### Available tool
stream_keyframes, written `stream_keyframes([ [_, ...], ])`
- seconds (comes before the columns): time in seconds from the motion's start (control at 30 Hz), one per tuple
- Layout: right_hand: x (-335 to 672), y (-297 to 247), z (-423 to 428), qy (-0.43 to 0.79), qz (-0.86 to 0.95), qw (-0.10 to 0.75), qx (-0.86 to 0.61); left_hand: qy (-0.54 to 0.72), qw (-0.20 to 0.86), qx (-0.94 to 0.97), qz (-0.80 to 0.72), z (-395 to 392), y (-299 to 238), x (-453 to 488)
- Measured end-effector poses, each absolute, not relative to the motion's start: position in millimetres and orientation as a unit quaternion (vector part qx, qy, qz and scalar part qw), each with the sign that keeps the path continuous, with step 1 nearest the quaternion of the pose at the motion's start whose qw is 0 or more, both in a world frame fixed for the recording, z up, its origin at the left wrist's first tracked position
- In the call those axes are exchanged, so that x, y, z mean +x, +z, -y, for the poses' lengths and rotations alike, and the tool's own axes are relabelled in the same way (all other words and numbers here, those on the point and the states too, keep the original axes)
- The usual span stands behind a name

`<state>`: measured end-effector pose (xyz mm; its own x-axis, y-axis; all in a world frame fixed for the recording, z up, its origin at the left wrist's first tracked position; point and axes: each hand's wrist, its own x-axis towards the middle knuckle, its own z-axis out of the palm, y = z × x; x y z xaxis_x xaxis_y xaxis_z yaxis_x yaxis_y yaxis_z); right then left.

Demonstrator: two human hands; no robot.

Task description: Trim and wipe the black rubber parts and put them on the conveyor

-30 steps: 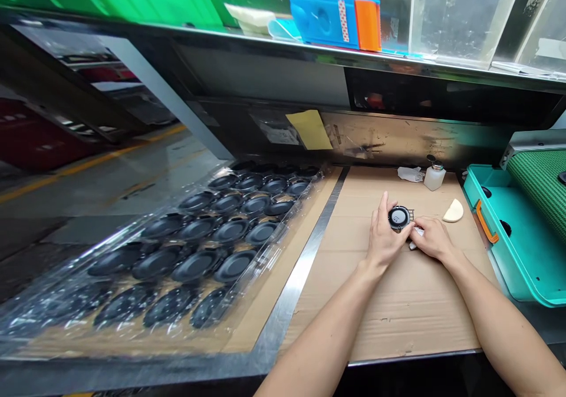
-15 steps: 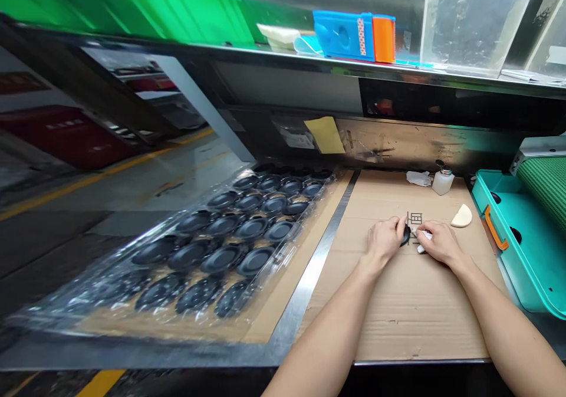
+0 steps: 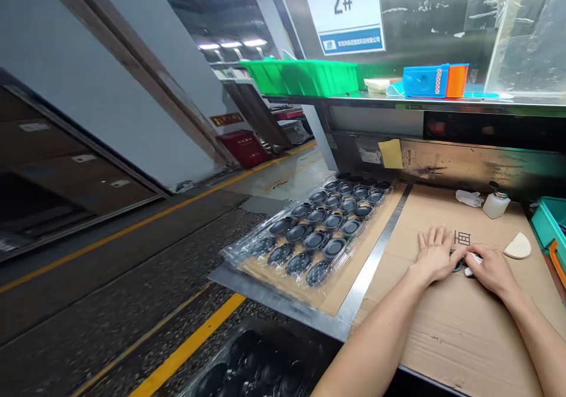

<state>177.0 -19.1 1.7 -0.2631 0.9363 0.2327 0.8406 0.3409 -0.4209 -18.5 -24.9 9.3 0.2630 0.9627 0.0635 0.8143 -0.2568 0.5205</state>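
On the cardboard sheet at lower right, a small round black part (image 3: 457, 265) sits mostly hidden between the left hand (image 3: 435, 255), fingers spread, and the right hand (image 3: 493, 270), fingers curled on a white piece (image 3: 472, 262); the clear blister tray (image 3: 318, 232) is well filled with black discs (image 3: 333, 248).

You're working on rough, matt corrugated cardboard (image 3: 460, 332), edged by a strip of brushed steel (image 3: 371, 261). Beside it, the clear plastic tray (image 3: 234, 254) is thin and glossy, and the black discs (image 3: 315, 240) inside have a smooth sheen. Your white plastic bottle (image 3: 495, 207) looks matt, the teal plastic bin (image 3: 548, 220) glossy, and the cream pad (image 3: 518, 246) soft and matt. The small dark part (image 3: 457, 266) is too hidden to judge.
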Motion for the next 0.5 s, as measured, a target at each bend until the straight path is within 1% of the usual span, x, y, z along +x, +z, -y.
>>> stream_keyframes([
  [0.1, 177.5, 0.8, 18.0, 0.103, 0.79, 0.216, -0.564, 0.157, 0.253, 0.802, -0.517, 23.8, 13.5, -29.9],
  [0.2, 177.5, -0.5, 16.3, 0.103, 0.79, 0.215, -0.564, 0.15, 0.276, 0.826, -0.468, 21.4, 18.7, -42.7],
  [0.37, 176.1, -0.2, 15.7, 0.096, 0.793, 0.223, -0.558, 0.176, 0.252, 0.829, -0.466, 15.4, 15.4, -52.9],
  [0.5, 174.6, -0.3, 15.9, 0.104, 0.789, 0.234, -0.559, 0.231, 0.207, 0.798, -0.517, 8.5, 5.4, -54.4],
])
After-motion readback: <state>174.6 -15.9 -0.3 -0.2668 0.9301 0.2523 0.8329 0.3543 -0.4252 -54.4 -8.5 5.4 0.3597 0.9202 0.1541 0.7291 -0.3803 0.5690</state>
